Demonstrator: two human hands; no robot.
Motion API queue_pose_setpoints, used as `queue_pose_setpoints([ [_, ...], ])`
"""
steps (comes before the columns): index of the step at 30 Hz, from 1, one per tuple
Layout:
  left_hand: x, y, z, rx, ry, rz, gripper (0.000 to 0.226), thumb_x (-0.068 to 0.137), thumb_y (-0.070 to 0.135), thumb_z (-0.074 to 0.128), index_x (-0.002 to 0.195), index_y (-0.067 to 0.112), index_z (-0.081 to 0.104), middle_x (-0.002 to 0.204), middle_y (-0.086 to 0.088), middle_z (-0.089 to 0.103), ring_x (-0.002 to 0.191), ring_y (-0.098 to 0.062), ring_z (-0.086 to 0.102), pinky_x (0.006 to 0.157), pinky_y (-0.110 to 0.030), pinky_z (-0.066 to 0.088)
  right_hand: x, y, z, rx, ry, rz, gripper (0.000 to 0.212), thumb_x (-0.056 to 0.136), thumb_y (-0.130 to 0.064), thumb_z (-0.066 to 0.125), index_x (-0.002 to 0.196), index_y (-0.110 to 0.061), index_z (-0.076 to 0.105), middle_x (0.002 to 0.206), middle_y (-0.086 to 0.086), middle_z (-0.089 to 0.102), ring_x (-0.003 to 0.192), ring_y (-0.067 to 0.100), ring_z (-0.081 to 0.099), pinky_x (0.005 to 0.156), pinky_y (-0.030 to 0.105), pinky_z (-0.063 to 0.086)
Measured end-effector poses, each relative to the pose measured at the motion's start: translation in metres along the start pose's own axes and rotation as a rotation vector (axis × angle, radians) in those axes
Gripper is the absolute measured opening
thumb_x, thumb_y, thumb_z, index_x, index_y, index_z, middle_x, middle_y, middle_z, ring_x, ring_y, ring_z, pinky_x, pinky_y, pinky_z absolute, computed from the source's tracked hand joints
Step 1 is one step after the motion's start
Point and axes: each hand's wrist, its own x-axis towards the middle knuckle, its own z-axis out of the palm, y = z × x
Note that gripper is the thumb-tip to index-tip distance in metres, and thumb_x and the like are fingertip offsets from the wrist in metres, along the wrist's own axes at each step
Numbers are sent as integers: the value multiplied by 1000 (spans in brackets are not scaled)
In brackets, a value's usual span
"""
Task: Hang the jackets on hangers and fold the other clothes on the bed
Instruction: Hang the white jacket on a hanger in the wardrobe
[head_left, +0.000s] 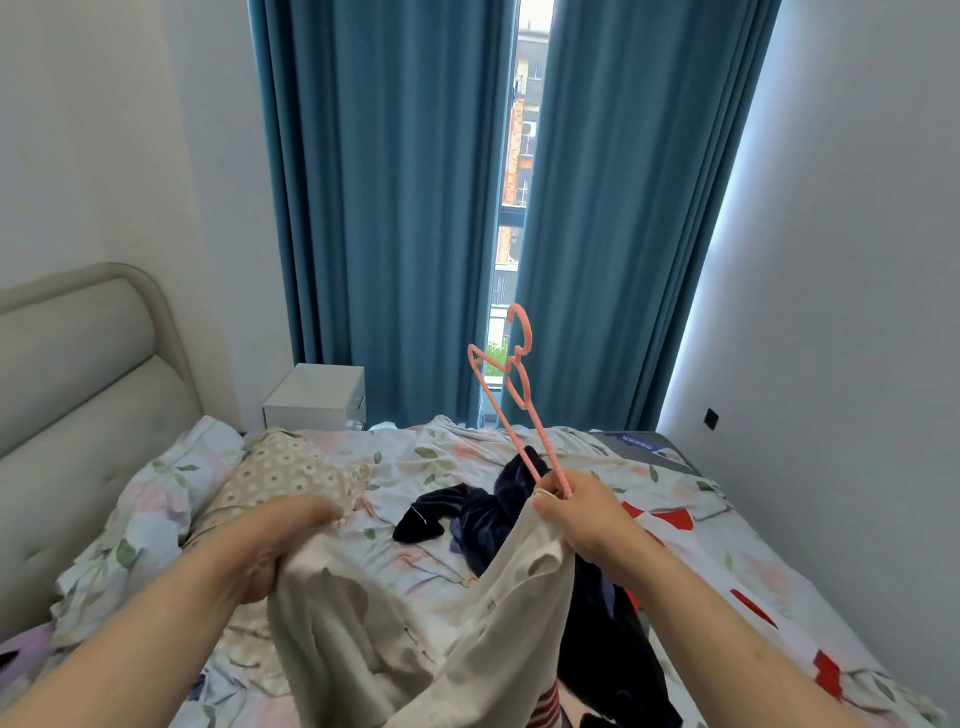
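- The left hand (283, 545), at 8 o'clock in the picture, has its fingers curled tight round a bunch of the soft cream-white garment (395, 639).
- The right hand (584, 512), at 4 o'clock, is closed too. It pinches the low ends of the thin pink plastic hanger (521, 397) and holds the garment's edge.
- The hanger sticks up from that hand toward 11 o'clock, hook on top.
- The garment hangs between both hands, over the bed with the flowery sheet (426, 462).
- A dark blue velvety heap of clothes (493, 514) lies on the bed, just behind the garment.
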Motion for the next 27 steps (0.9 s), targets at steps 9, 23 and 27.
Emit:
queue_pose_setpoints([
  [9,23,-35,9,356,-41,-146,22,76,-3,61,96,-8,69,91,-22,70,82,-35,68,79,-44,55,6,23,13,-49,-61,-7,9,84,-20,54,77,-19,59,67,-10,53,57,7,43,50,18,37],
  [23,131,-63,2,296,-88,-224,19,84,2,62,101,-7,66,96,-20,70,87,-36,68,83,-42,56,39,76,50,-11,-154,100,11,90,-17,52,79,-20,55,69,-8,50,60,8,42,56,19,36],
  [27,184,-62,-7,23,46,-170,25,81,-6,47,97,-10,66,73,-19,66,72,-34,61,69,-38,50,67,91,67,-33,-152,194,13,85,-18,51,72,-22,52,68,-6,49,64,12,43,62,25,39],
])
